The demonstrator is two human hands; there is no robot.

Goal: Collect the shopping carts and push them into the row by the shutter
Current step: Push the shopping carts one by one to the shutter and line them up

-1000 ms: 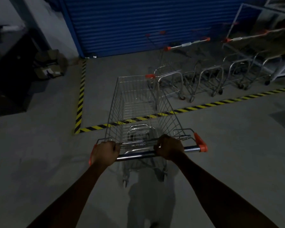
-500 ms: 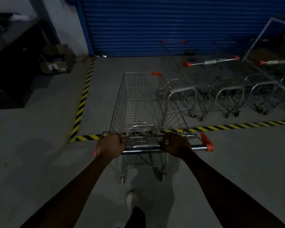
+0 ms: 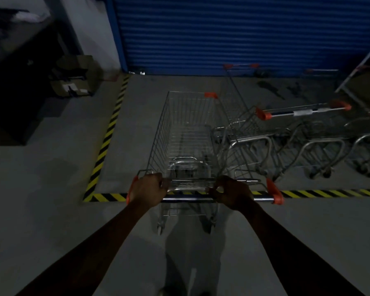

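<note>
1. The left hand [image 3: 146, 188] and right hand [image 3: 232, 192] both curl around the handle bar [image 3: 188, 198] of a wire shopping cart [image 3: 160, 133], one near each orange end cap.
2. The cart's basket sits inside the bay marked by the striped floor tape [image 3: 329, 193], and its handle hangs about over the front strip.
3. On the right, the basket is just beside the nearest of the parked carts [image 3: 241, 127], which stand in a row along the blue shutter [image 3: 233, 33].
4. On the left, bare floor [image 3: 135, 129] lies open up to the side strip of tape.
5. Ahead, bare floor separates the cart's front edge from the shutter.
6. Cardboard boxes [image 3: 75, 77] sit outside the tape, far left.
</note>
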